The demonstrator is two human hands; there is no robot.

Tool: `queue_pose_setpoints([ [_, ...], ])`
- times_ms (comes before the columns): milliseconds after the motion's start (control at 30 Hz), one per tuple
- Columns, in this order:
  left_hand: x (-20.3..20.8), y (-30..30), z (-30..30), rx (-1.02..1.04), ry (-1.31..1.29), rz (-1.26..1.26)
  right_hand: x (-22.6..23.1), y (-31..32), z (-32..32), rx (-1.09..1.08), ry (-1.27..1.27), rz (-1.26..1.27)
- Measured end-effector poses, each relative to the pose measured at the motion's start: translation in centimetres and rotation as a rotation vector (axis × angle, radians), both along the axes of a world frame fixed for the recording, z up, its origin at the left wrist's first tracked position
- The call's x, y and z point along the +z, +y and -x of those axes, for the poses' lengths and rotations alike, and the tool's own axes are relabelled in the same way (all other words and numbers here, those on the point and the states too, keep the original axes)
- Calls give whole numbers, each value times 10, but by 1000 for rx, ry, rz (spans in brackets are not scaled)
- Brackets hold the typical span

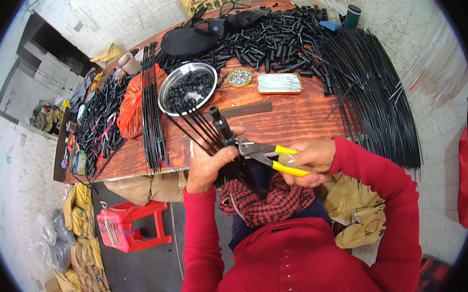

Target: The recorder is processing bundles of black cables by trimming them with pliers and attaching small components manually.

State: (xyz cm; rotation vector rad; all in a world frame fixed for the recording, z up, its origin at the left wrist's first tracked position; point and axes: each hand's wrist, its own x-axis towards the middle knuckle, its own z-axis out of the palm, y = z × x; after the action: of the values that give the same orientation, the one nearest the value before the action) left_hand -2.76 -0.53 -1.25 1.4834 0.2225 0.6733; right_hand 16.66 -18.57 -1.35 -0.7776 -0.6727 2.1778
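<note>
My left hand (pixel 206 169) is closed around a bundle of thin black rods (pixel 196 128) and a thick black cylindrical piece (pixel 221 126) that stands up above the fingers. The rods fan out toward the far left and hang down below the fist. In my right hand (pixel 316 158) is a pair of pliers (pixel 256 149) with yellow handles. Their metal jaws reach left to the black cylindrical piece, beside my left thumb. Whether the jaws grip anything is too small to tell. A red checked cloth (pixel 272 200) lies over my lap, beneath both hands.
On the wooden table (pixel 310 121) stand a steel bowl (pixel 162 104) of small black parts, a round dish of metal bits (pixel 239 77) and a tin of thin pale sticks (pixel 279 83). Black tubular parts (pixel 279 49) heap behind; long black rods (pixel 376 100) lie right. A red stool (pixel 122 223) stands lower left.
</note>
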Motion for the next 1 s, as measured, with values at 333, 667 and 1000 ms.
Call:
queue_pose_setpoints([
  [333,0,6,-4,42,-49,-128,49,-14,19,-549,-1684,-919],
  [667,-13,17,3,-58,-55,61,42,-11,13,-194,-259,126],
  [1000,-12,8,0,32,-68,33,51,-18,10,-518,-1326,-608],
])
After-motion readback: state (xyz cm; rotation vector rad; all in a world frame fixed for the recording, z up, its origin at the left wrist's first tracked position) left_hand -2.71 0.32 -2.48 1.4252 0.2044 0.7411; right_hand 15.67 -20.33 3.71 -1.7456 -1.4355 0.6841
